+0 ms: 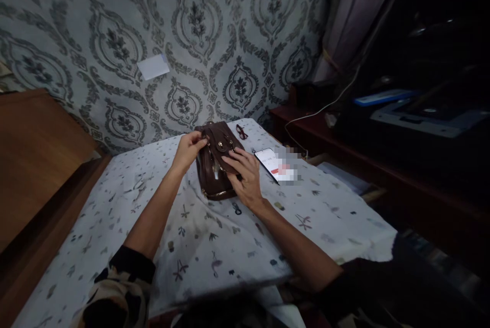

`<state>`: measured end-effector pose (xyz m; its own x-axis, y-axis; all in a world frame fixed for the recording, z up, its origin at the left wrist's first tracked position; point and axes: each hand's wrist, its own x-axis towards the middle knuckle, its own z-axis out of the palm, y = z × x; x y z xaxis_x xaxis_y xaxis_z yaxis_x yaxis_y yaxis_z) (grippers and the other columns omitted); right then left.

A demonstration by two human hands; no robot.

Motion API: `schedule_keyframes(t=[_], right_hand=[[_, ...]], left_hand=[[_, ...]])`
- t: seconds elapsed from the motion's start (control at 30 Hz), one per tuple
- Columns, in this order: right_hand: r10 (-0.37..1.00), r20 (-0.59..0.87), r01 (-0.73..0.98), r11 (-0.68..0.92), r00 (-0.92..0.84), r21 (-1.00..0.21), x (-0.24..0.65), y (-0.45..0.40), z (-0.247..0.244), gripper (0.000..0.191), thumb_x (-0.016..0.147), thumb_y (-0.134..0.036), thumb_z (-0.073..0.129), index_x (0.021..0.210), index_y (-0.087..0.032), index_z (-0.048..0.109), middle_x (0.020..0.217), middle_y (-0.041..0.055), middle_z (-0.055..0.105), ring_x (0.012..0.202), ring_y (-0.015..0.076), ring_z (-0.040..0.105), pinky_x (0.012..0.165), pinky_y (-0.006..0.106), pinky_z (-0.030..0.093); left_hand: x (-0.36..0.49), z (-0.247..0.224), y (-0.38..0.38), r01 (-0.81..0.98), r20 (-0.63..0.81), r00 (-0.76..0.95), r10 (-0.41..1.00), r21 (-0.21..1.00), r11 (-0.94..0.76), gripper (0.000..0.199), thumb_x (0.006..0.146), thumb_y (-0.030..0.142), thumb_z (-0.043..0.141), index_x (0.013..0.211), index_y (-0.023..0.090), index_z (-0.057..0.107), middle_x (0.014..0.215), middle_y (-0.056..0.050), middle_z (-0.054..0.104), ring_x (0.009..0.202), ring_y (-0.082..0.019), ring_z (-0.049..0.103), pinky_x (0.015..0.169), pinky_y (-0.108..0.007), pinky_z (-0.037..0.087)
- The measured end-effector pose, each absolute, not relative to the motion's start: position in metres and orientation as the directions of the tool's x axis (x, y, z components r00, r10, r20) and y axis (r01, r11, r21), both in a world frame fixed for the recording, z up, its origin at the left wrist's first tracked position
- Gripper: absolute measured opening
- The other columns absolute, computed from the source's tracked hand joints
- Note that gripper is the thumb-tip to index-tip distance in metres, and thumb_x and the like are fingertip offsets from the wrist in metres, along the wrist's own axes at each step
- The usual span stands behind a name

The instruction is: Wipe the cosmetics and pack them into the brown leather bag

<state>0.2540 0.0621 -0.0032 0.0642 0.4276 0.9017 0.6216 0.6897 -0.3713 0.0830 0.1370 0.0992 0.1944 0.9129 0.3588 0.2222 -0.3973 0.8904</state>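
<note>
A dark brown bag (209, 175) with gold-coloured fittings lies on the patterned white cloth (214, 246). At its upper left, my left hand (187, 150) has thumb and fingers closed on the bag's edge or strap. Over the lower right part of the flap rests my right hand (245, 174), its fingers spread on the bag. A round metal clasp shows between the two hands. What lies under my right palm is hidden.
Right of the bag are a lit phone (270, 162) and dark-framed glasses (241, 132). A white cable (325, 107) hangs at the right beside a dark red surface (325, 131). Brown wooden furniture (46, 159) stands at the left, a patterned wall (214, 37) behind.
</note>
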Motion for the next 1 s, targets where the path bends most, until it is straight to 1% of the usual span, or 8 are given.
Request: schedule_keyframes(t=[0.17, 0.37, 0.57, 0.63, 0.73, 0.83, 0.9, 1.0], right_hand=[[0.384, 0.922, 0.669, 0.676, 0.039, -0.31, 0.254, 0.065, -0.006, 0.028, 0.09, -0.02, 0.063, 0.116, -0.027, 0.072, 0.124, 0.0067, 0.072, 0.128, 0.028, 0.058, 0.104, 0.048, 0.044], [0.374, 0.927, 0.696, 0.658, 0.028, -0.287, 0.254, 0.067, -0.008, 0.027, 0.088, -0.02, 0.064, 0.113, -0.027, 0.072, 0.123, 0.0071, 0.072, 0.127, 0.0289, 0.058, 0.102, 0.048, 0.043], [0.387, 0.921, 0.693, 0.656, 0.031, -0.299, 0.253, 0.068, -0.009, 0.028, 0.088, -0.021, 0.064, 0.114, -0.027, 0.072, 0.125, 0.0076, 0.071, 0.128, 0.0296, 0.057, 0.104, 0.049, 0.042], [0.403, 0.915, 0.7, 0.645, 0.029, -0.307, 0.252, 0.067, -0.009, 0.03, 0.087, -0.02, 0.063, 0.115, -0.028, 0.071, 0.127, 0.0074, 0.069, 0.129, 0.0296, 0.056, 0.104, 0.049, 0.041], [0.398, 0.916, 0.704, 0.637, 0.049, -0.314, 0.251, 0.064, -0.009, 0.032, 0.086, -0.019, 0.062, 0.116, -0.027, 0.07, 0.129, 0.009, 0.066, 0.129, 0.0303, 0.055, 0.105, 0.05, 0.042], [0.371, 0.922, 0.709, 0.619, 0.114, -0.337, 0.25, 0.061, -0.007, 0.029, 0.084, -0.021, 0.064, 0.113, -0.024, 0.069, 0.121, 0.0109, 0.063, 0.121, 0.0309, 0.056, 0.1, 0.05, 0.044], [0.361, 0.919, 0.721, 0.594, 0.158, -0.357, 0.25, 0.06, -0.006, 0.026, 0.083, -0.024, 0.067, 0.11, -0.023, 0.069, 0.114, 0.0104, 0.063, 0.112, 0.0302, 0.056, 0.096, 0.048, 0.045], [0.372, 0.911, 0.74, 0.56, 0.178, -0.373, 0.252, 0.06, -0.005, 0.024, 0.083, -0.025, 0.069, 0.107, -0.023, 0.067, 0.107, 0.0089, 0.062, 0.104, 0.0287, 0.055, 0.092, 0.047, 0.045]], left_hand=[[0.083, 0.1, 0.134, 0.252, 0.353, 0.187, 0.917, 0.885, -0.392, 0.011, 0.068, 0.027, 0.067, 0.07, 0.017, 0.064, 0.068, 0.002, 0.061, 0.069, -0.014, 0.053, 0.069, -0.025, 0.041], [0.081, 0.101, 0.131, 0.296, 0.351, 0.227, 0.908, 0.864, -0.408, 0.01, 0.07, 0.025, 0.066, 0.068, 0.016, 0.064, 0.065, 0.003, 0.061, 0.067, -0.014, 0.053, 0.069, -0.026, 0.04], [0.08, 0.1, 0.131, 0.326, 0.36, 0.265, 0.894, 0.839, -0.435, 0.012, 0.072, 0.026, 0.064, 0.077, 0.016, 0.066, 0.072, 0.001, 0.064, 0.072, -0.015, 0.056, 0.071, -0.026, 0.042], [0.08, 0.101, 0.131, 0.367, 0.382, 0.298, 0.875, 0.8, -0.474, 0.013, 0.074, 0.026, 0.061, 0.08, 0.016, 0.065, 0.076, 0.001, 0.065, 0.074, -0.016, 0.057, 0.071, -0.026, 0.042], [0.084, 0.106, 0.13, 0.502, 0.42, 0.345, 0.839, 0.673, -0.543, 0.013, 0.076, 0.023, 0.057, 0.084, 0.016, 0.066, 0.079, 0.0, 0.066, 0.074, -0.016, 0.056, 0.069, -0.027, 0.042], [0.094, 0.113, 0.131, 0.616, 0.464, 0.343, 0.817, 0.546, -0.568, 0.016, 0.074, 0.023, 0.063, 0.088, 0.017, 0.067, 0.083, 0.0, 0.068, 0.077, -0.017, 0.057, 0.072, -0.029, 0.044], [0.103, 0.116, 0.133, 0.631, 0.471, 0.353, 0.808, 0.518, -0.578, 0.021, 0.072, 0.025, 0.069, 0.092, 0.018, 0.069, 0.085, -0.001, 0.07, 0.081, -0.019, 0.06, 0.077, -0.03, 0.046], [0.118, 0.117, 0.137, 0.595, 0.473, 0.412, 0.778, 0.508, -0.624, 0.023, 0.076, 0.028, 0.071, 0.097, 0.019, 0.072, 0.094, -0.003, 0.073, 0.09, -0.02, 0.062, 0.085, -0.032, 0.047]])
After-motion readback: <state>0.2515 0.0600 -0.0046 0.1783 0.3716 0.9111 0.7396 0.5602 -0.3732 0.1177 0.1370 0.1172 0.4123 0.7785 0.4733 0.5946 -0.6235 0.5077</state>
